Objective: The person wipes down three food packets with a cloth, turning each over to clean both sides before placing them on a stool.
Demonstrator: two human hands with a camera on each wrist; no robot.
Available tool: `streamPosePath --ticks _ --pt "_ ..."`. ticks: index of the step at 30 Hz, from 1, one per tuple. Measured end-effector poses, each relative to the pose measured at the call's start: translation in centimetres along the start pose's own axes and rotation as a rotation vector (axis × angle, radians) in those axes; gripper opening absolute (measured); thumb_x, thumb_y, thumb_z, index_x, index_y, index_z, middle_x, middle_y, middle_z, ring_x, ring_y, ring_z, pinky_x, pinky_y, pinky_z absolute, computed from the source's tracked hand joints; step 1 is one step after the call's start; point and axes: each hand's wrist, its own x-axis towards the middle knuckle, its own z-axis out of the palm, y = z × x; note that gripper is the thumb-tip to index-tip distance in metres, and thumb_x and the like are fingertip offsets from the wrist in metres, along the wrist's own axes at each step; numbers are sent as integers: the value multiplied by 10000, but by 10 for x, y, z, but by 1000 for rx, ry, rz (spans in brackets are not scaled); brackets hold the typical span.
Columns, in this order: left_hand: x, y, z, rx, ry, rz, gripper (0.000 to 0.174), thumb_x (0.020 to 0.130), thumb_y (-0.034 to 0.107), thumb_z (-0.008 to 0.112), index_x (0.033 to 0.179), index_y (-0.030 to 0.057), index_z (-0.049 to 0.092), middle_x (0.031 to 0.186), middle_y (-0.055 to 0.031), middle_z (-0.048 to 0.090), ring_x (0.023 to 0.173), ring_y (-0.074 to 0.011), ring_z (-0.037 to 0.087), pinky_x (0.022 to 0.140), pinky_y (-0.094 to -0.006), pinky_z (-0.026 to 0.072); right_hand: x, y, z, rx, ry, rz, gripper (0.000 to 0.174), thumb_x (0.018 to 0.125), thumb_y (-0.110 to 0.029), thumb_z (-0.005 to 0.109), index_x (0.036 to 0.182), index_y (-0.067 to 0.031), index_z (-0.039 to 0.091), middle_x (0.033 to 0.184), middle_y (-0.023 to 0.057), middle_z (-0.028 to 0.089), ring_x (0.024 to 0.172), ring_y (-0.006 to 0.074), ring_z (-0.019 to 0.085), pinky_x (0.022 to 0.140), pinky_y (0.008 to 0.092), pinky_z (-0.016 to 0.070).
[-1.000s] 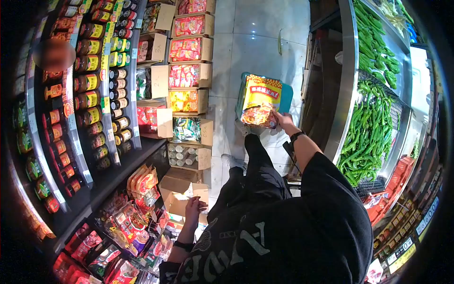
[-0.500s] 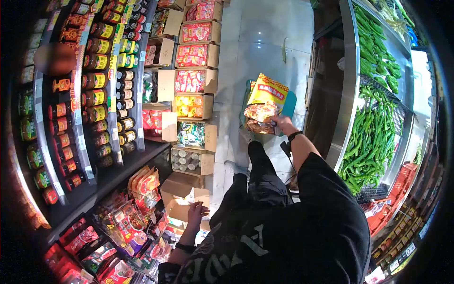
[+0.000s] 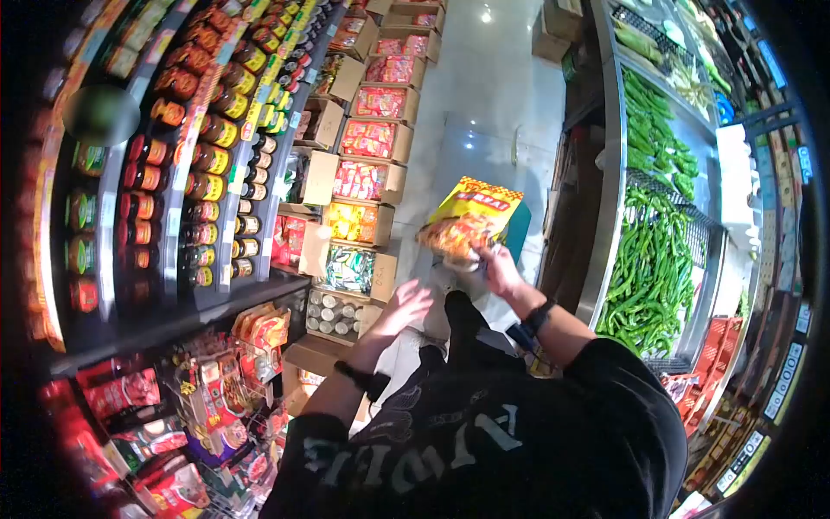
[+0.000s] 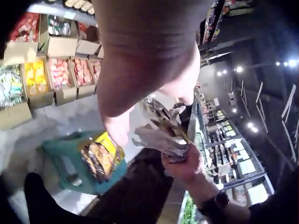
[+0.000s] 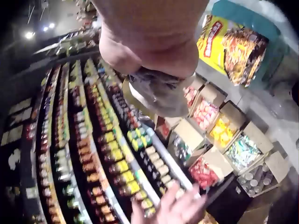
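The right hand (image 3: 501,270) grips a crinkled packet (image 4: 156,140) above the floor, while the left hand (image 3: 402,310) is open, fingers spread, holding nothing. A yellow packet (image 5: 213,43) overlaps the teal plastic holder (image 5: 243,16); whether in or on it cannot be told. Step in hand: probably packet transfer; next, bring the left hand to the free edge.

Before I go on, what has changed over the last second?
The left hand has come forward from the person's side toward the yellow packet, fingers spread and holding nothing. The packet has shifted toward that hand and tilted. No new grip or release shows: the right hand still holds the packet. The green peppers lie as before.
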Motion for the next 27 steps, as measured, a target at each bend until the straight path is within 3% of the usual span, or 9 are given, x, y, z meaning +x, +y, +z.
streamPosePath --ticks 3,7,13,15,17,19,22,24,27 --pt "25 21 44 -784 -118 67 554 1033 380 534 1467 61 404 1463 -157 489 1311 -286 520 1094 -459 425 -89 1 58 -289 -114 -71 199 984 -145 642 1129 -12 669 1008 67 721 870 151 690 679 317 575" --pt "2 24 61 -532 138 203 414 967 221 663 1330 56 551 1252 -86 660 1110 -226 658 957 -392 538 -152 -8 68 -825 -336 7 229 986 -221 664 1028 1 704 852 -7 704 752 63 585 688 259 493" --pt "-44 76 36 7 112 503 349 892 57 732 1211 47 591 1136 -36 690 1046 -131 652 942 -325 518 -222 -100 120 -1263 -673 98 392 896 -312 762 1084 20 670 881 104 715 802 153 646 754 314 525" --pt "-56 99 29 129 28 479 353 883 43 740 1203 42 592 1132 -34 694 1037 -127 657 946 -318 519 -222 -122 116 -1271 -433 -200 533 839 -278 812 1212 43 608 879 103 710 887 198 698 801 335 547" --pt "-66 127 32 251 -174 417 362 881 45 743 1210 43 593 1130 -32 696 1033 -127 661 944 -314 523 -209 -143 135 -1622 -293 -882 544 777 -374 833 1123 7 656 910 169 702 884 353 677 792 394 541" --pt "-69 142 43 259 -294 345 378 882 40 739 1232 42 593 1119 -29 697 1015 -123 666 930 -313 537 -187 -157 151 -1772 -487 -1076 617 708 -403 860 1123 4 654 905 198 685 905 435 641 786 431 540" --pt "-53 136 48 315 -352 211 375 884 70 744 1224 27 592 1118 -51 695 1023 -131 667 927 -322 540 -152 -141 138 -1622 -626 -21 656 770 -476 837 1136 35 647 862 135 685 790 226 634 737 346 508" --pt "-40 115 51 320 -280 77 424 874 88 756 1243 5 564 1113 -72 691 1027 -149 669 944 -330 532 -129 -121 114 -1343 -670 271 623 826 -447 816 1171 39 636 861 41 667 785 115 573 706 298 487" --pt "-22 79 53 387 -222 112 652 870 116 770 1390 -9 397 1260 -101 607 1154 -160 602 998 -333 496 -107 -66 51 -1150 -665 284 602 853 -367 813 1268 16 603 1072 77 686 998 153 572 868 323 470"
